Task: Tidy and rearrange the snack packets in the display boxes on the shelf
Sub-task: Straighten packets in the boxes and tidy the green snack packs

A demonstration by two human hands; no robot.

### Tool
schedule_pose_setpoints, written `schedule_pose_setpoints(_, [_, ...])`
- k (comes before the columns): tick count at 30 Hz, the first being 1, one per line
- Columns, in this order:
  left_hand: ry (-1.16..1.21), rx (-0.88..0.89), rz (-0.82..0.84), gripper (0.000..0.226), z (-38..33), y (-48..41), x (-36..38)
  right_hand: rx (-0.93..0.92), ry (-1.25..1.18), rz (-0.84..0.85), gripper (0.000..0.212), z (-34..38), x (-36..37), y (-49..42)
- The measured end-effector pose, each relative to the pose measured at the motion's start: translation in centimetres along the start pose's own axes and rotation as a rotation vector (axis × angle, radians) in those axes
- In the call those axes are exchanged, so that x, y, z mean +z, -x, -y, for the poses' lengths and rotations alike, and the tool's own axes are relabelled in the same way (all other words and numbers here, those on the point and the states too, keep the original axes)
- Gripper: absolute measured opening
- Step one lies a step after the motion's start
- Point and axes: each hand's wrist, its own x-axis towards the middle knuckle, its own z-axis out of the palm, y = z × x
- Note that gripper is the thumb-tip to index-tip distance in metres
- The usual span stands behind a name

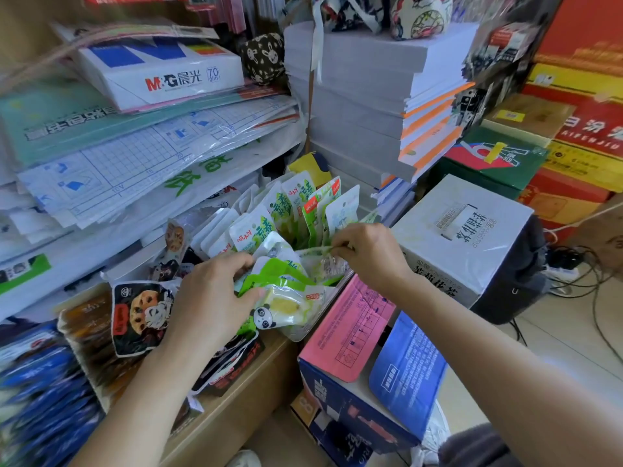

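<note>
- Forearms enter from the bottom edge; left hand and right hand work close together, not touching.
- Left hand: fingers curl down onto the panda packet and grip its green top. This packet lies flat, just right of the fingertips.
- Right hand: thumb and forefinger pinch the edge of a pale green packet, just left of the hand.
- Upright green-and-white packets stand in crowded rows just beyond both hands.
- Black cookie packets lie just left of the left hand.
- Pink-topped carton sits under the right wrist; white carton stands to the right of the right hand.
</note>
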Motion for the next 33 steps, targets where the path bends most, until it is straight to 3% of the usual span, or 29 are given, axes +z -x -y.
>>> schedule_pose_setpoints(7, [0.083,-0.015,-0.115,0.046,-1.2,0.0,-0.2,0.162,-0.306,-0.197,0.004,-0.3,-2.0,-0.4])
schedule_pose_setpoints(12, [0.137,0.033,-0.235,0.036,-2.5,-0.6,0.3,0.305,-0.659,-0.268,0.008,-0.9,-2.7,-0.5])
schedule_pose_setpoints(16, [0.181,0.057,-0.282,0.035,-2.5,-1.3,0.5,0.313,-0.799,-0.247,0.008,-0.6,-2.6,0.2])
schedule_pose_setpoints(21, [0.217,0.026,-0.336,0.034,-2.2,-1.9,-0.1,0.252,-0.681,-0.129,0.007,-0.2,-1.0,0.8])
schedule_pose_setpoints(26, [0.052,-0.031,-0.126,0.047,-2.4,-2.1,0.8,0.198,-0.415,0.047,0.016,-0.2,0.3,1.5])
schedule_pose_setpoints(33, [-0.154,-0.014,0.014,0.066,-2.3,-1.8,0.7,0.186,-0.367,0.019,0.009,-1.0,0.2,1.1])
